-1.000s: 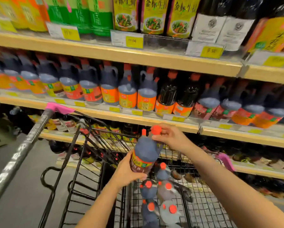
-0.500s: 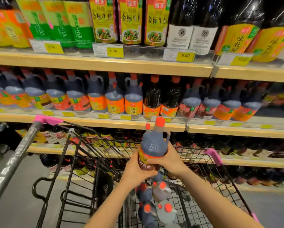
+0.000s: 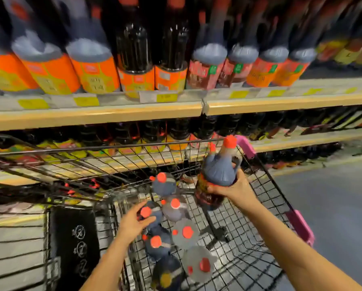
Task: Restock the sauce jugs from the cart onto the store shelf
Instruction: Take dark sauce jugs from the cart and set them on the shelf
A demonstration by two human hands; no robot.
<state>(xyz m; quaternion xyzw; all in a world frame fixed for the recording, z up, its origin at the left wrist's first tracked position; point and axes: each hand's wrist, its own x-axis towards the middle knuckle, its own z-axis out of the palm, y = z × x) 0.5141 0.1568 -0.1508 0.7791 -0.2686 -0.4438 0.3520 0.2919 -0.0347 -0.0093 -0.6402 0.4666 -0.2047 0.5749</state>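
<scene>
A dark sauce jug [image 3: 217, 173] with a red cap and a side handle is upright above the right side of the cart basket, and my right hand [image 3: 234, 191] grips its body from the right. Down in the wire cart [image 3: 249, 255], several more red-capped jugs [image 3: 171, 208] stand in two rows. My left hand [image 3: 134, 223] hovers over them with fingers spread, touching the neck of one jug [image 3: 147, 213]. The wooden-edged store shelf [image 3: 96, 115] runs across the view above the cart, packed with orange-labelled jugs [image 3: 92, 66].
Two tall dark bottles [image 3: 152, 51] stand among the shelf jugs. A lower shelf [image 3: 301, 141] holds more dark bottles behind the cart rim. Pink corner bumpers [image 3: 299, 225] mark the cart's right side. The grey aisle floor [image 3: 333, 206] lies to the right.
My left hand has let go of the held jug and dropped onto the jugs in the cart. The right hand alone now holds the jug, shifted right. My view has moved closer and tilted down.
</scene>
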